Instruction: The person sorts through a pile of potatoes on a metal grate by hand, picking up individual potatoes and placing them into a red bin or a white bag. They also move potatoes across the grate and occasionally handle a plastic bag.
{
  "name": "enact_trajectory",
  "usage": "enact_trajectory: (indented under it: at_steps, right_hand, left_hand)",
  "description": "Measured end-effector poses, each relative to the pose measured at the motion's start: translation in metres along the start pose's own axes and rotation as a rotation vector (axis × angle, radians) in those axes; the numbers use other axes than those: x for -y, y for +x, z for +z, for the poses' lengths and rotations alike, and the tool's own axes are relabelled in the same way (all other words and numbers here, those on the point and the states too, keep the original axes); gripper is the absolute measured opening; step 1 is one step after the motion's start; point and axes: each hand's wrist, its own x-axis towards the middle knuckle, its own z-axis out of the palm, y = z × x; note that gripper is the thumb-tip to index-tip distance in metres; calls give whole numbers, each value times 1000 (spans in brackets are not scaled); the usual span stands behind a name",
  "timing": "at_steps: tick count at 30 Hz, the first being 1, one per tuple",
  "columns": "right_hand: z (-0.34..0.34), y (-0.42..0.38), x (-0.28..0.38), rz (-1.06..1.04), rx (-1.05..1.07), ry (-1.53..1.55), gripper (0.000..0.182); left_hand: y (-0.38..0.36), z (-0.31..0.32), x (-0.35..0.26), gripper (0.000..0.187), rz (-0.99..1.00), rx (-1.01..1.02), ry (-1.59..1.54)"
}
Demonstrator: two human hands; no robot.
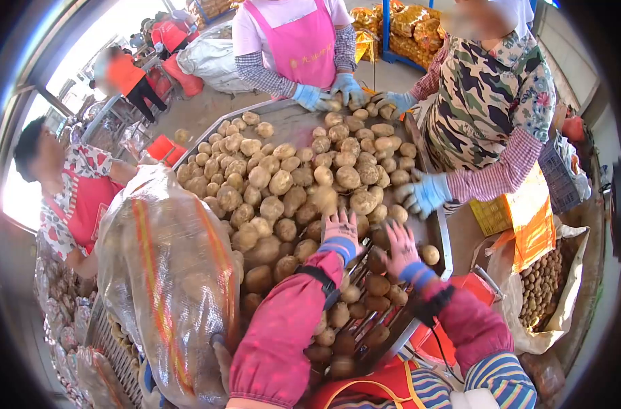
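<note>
A large heap of potatoes [259,178] covers the metal sorting table [441,235]. My left hand [342,235], in a pink glove with a blue cuff, reaches onto the near side of the heap. Its fingers are spread and touch or hover just over potatoes; a blurred potato lies just beyond the fingertips. To its right, my right hand [400,249] wears the same kind of glove, fingers apart, beside potatoes near the table's right edge. Neither hand grips anything visible. Below my forearms, more potatoes [376,285] lie on dark bars or rollers.
Across the table, a person in a pink apron [304,41] and one in a camouflage top [477,102] handle potatoes with blue gloves. A big translucent sack [164,273] stands at left, near another person. An open sack of small potatoes [543,290] is at right.
</note>
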Motion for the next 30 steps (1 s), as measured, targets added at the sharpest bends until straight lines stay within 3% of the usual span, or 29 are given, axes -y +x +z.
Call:
enact_trajectory:
  at_steps: [4,6,8,9,10,16,18,20,22,24,26,28,29,30]
  right_hand:
    - [-2,-100,21,-96,267,84,101]
    - [4,-116,28,-108,502,-254,96]
    - [15,-107,25,-121,390,-320,90]
    - [14,-94,23,-121,362,-359,86]
    - [7,-83,19,-35,451,-335,89]
    - [-1,-20,-2,37,413,-489,104]
    - [-2,2,-6,162,326,-315,101]
    - [-17,13,-3,219,370,-267,97]
    - [-12,12,-8,195,275,-186,93]
    - [9,-7,-9,60,47,-125,81]
    - [5,-50,19,-191,-30,32,74]
    - [-3,-98,50,-427,184,109,72]
    - [6,-117,56,-564,280,21,73]
    - [15,-132,60,-699,374,-68,75]
  left_hand:
    - [-62,4,-27,102,217,87,234]
    - [-79,6,-37,101,223,126,223]
    - [-80,17,-43,100,205,222,262]
    - [-79,20,-44,100,180,213,129]
    - [-80,22,-48,98,154,174,102]
    - [-154,27,-79,97,143,-21,36]
    - [-182,47,-84,96,131,-20,-15]
    - [-215,55,-85,94,137,18,-85]
    - [-234,73,-92,91,94,44,-107]
    - [-252,77,-91,90,118,-58,-128]
    - [-265,85,-87,88,123,-149,-116]
    - [-272,100,-76,86,140,-190,-242]
    - [-279,105,-70,81,145,-267,-217]
    - [-290,104,-63,77,132,-201,-228]
